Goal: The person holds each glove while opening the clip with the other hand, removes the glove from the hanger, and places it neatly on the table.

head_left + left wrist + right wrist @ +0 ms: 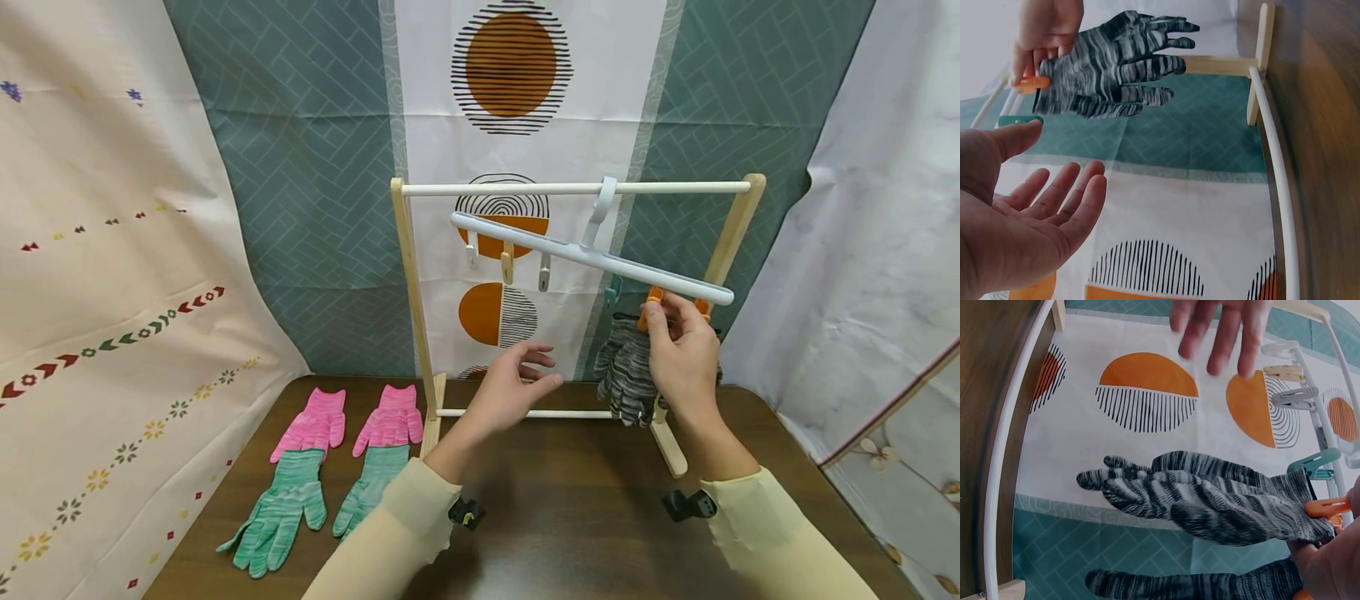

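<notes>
My right hand (681, 354) pinches an orange clothespin (650, 307) at the cuff of a black-and-grey knit glove (627, 371). The glove hangs fingers-down beneath the low right end of a tilted white hanger (525, 237). Beside it a second striped glove (1166, 586) hangs, with another orange clothespin (702, 307) at the hanger's end. A teal clothespin (1315, 464) sits just left of the pinched one. My left hand (513, 385) is in the air left of the gloves, fingers loosely spread and holding nothing.
The hanger hooks over the top bar (495, 190) of a wooden rack. White, beige and grey clothespins (544, 272) hang along its raised left side. On the table's left lie two pink gloves (390, 417) and two green gloves (281, 508). Patterned curtains surround the table.
</notes>
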Action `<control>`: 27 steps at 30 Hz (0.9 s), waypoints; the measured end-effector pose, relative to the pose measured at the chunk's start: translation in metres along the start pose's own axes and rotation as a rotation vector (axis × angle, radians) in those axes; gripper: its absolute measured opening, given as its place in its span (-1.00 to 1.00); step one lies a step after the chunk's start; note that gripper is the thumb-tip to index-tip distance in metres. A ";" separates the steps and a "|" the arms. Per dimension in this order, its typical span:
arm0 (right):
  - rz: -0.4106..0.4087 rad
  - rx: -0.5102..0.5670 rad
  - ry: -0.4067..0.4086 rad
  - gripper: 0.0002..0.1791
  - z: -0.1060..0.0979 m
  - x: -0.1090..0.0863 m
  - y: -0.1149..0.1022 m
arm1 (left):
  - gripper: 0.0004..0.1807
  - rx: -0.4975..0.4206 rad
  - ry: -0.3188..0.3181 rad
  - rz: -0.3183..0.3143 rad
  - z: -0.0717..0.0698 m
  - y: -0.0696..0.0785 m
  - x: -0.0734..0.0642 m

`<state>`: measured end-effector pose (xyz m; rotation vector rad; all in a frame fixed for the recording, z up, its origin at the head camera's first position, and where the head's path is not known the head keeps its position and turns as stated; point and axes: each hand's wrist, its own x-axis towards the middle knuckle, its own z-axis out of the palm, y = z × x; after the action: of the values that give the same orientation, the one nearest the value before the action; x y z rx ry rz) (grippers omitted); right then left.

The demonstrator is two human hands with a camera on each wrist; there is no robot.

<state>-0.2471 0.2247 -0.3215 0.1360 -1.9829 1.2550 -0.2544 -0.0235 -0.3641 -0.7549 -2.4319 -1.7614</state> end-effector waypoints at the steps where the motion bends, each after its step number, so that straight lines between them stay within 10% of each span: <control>1: -0.002 -0.001 0.000 -0.50 0.000 0.000 0.000 | -0.49 -0.005 -0.007 0.002 0.003 0.001 0.003; 27: -0.007 0.009 -0.005 -0.54 0.002 -0.004 -0.006 | -0.43 -0.121 -0.045 -0.063 0.059 0.025 0.059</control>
<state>-0.2432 0.2188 -0.3202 0.1512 -1.9797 1.2603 -0.2817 0.0570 -0.3450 -0.7439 -2.4208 -1.9515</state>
